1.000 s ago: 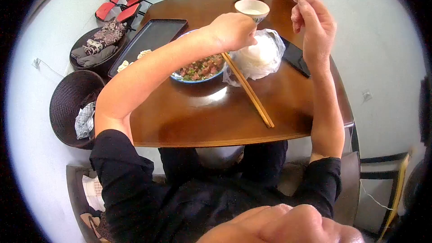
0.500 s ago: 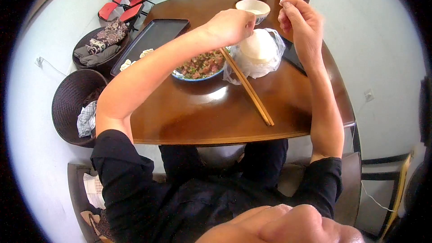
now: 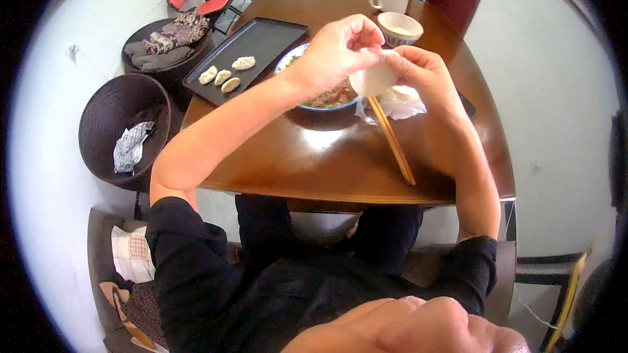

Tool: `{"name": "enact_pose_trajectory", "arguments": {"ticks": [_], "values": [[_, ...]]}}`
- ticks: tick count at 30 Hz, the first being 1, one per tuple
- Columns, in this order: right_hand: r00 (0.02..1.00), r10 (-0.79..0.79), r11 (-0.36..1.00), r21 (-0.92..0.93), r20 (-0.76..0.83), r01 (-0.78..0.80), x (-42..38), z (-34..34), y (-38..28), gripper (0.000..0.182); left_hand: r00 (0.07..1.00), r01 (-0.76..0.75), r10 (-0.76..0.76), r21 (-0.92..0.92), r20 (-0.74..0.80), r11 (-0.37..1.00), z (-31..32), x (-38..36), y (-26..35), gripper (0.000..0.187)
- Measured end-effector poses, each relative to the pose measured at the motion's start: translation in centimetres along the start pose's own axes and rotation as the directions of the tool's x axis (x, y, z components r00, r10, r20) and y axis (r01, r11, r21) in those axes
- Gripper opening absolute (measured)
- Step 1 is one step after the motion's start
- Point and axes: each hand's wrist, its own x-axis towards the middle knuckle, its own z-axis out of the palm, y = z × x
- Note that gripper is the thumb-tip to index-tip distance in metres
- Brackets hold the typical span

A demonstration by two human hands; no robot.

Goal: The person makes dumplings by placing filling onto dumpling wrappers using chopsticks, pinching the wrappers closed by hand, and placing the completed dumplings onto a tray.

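Viewing remotely, I observe the brown table bearing the dark tray and, more centrally, the blue-rimmed dish of chopped mixture. The left hand and right hand stand close together, raised above the tabletop. Between them lies a pale, round sheet, below the left fingertips and just left of the right ones, without a clear long axis; both hands are at it, neither evidently nearer. The right thumb and fingers pinch its upper edge; whether the left fingers grip or merely touch it, I cannot tell.
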Motion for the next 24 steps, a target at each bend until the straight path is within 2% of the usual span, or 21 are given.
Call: {"name": "enact_pose_trajectory", "arguments": {"ticks": [1,2,3,4,5,6,8,9,10,12,13,14,15,16,19,20,21,23,24], "values": [[0.999,-0.052,0.996,0.069,0.007,0.052,0.0,1.0,0.2,0.028,0.999,-0.027,0.027,0.008,-0.024,1.000,-0.1,-1.0,0.4,0.020],[0.998,-0.055,0.998,0.001,-0.006,0.055,-0.2,1.8,0.1,0.021,0.996,0.084,-0.086,-0.075,-0.019,0.994,-0.2,-2.1,0.8,0.028],[0.983,-0.177,0.978,-0.116,-0.046,0.171,-0.4,3.0,0.3,0.019,0.992,0.120,-0.123,-0.114,-0.020,0.986,-0.5,-2.9,0.5,0.032],[0.951,-0.307,0.900,-0.340,-0.044,0.274,-0.8,3.8,0.1,0.017,0.985,0.169,-0.172,-0.197,0.002,0.966,-1.0,-3.6,-0.2,0.029],[0.903,-0.430,0.761,-0.544,-0.014,0.354,-1.1,4.5,-0.5,0.015,0.975,0.218,-0.219,-0.279,0.028,0.935,-1.5,-4.2,-0.5,0.027],[0.846,-0.529,0.636,-0.628,0.069,0.449,-1.1,4.8,-1.2,0.014,0.976,0.212,-0.216,-0.280,0.015,0.936,-2.0,-4.8,-0.3,0.027],[0.825,-0.556,0.583,-0.662,0.098,0.471,-1.5,5.7,-2.3,0.013,0.933,0.358,-0.347,-0.348,0.095,0.867,-3.1,-6.1,0.4,0.016],[0.807,-0.579,0.532,-0.696,0.117,0.482,-1.6,6.1,-2.5,0.012,0.934,0.354,-0.346,-0.351,0.090,0.867,-3.3,-6.7,0.8,0.016],[0.724,-0.670,0.457,-0.681,0.160,0.573,-1.2,6.4,-2.3,0.012,0.945,0.324,-0.322,-0.305,0.057,0.895,-3.5,-7.3,1.0,0.013],[0.743,-0.640,0.488,-0.644,0.195,0.589,-1.1,7.0,-2.6,0.013,0.969,0.246,-0.246,-0.205,0.027,0.947,-4.0,-7.8,0.9,0.014],[0.760,-0.611,0.523,-0.606,0.223,0.599,-1.1,7.2,-2.8,0.013,0.970,0.243,-0.242,-0.211,0.030,0.947,-4.3,-8.1,0.9,0.014],[0.764,-0.605,0.522,-0.612,0.224,0.594,-1.3,7.4,-3.2,0.013,0.978,0.209,-0.205,-0.164,0.047,0.964,-4.4,-8.5,1.0,0.020],[0.803,-0.551,0.579,-0.588,0.229,0.565,-1.3,7.6,-3.7,0.013,0.984,0.174,-0.167,-0.118,0.064,0.978,-4.6,-8.8,1.1,0.026],[0.838,-0.493,0.633,-0.564,0.234,0.530,-1.4,7.9,-4.2,0.013,0.982,0.134,-0.107,-0.180,0.153,0.975,-4.7,-9.0,1.0,0.042],[0.815,-0.496,0.637,-0.513,0.299,0.575,-0.9,8.9,-5.0,0.012,0.986,0.105,-0.086,-0.130,0.141,0.986,-4.4,-9.6,1.7,0.051],[0.807,-0.486,0.626,-0.511,0.335,0.589,-0.7,9.1,-5.2,0.014,0.949,0.234,-0.207,-0.089,0.240,0.968,-5.1,-9.5,1.4,0.049],[0.814,-0.477,0.627,-0.520,0.331,0.580,-1.0,9.2,-5.3,0.014,0.947,0.233,-0.203,-0.098,0.249,0.967,-5.0,-9.5,0.8,0.049],[0.961,-0.157,0.801,-0.540,0.229,0.259,-1.2,9.2,-5.7,0.019,0.922,0.369,-0.241,-0.499,0.303,0.784,-4.7,-9.7,-1.4,0.042],[0.955,-0.178,0.715,-0.635,0.237,0.291,-1.4,8.8,-6.1,0.024,0.922,0.367,-0.236,-0.504,0.306,0.782,-4.8,-9.8,-2.0,0.042]]}}
